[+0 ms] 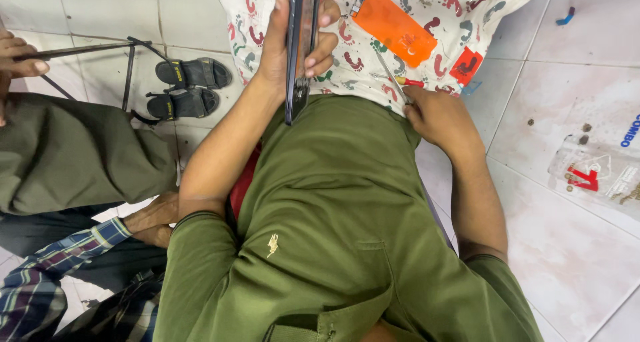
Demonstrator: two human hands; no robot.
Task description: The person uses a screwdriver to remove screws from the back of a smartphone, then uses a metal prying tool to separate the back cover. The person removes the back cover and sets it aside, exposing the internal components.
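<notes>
Two hands are at work above my green shirt (333, 202), and they sit well apart across a patterned cloth (373, 55) spread at the top of the frame. From largest down: the cloth, white with coloured footprints, lies on the tiled floor (573, 262). On it, upper centre, rests an orange flat case (395, 27), with a small red piece (467, 65) just to its right.

My left hand (293, 42), upper centre-left, is clamped around a dark phone (301, 49) held on edge; its long axis runs nearly straight up and down the frame, lower end toward my chest. My right hand (437, 119), at centre right, is closed on a thin screwdriver (395, 79) with a red and yellow grip, I think, though the fingers hide most of it. Its shaft slants up and left, toward the phone. The screwdriver tip lies to the right of the phone, near but not touching it. The left hand alone is on the phone.

At far left, another person's hand (23, 59) holds a dark rod, with black sandals (190, 85) beside it.
</notes>
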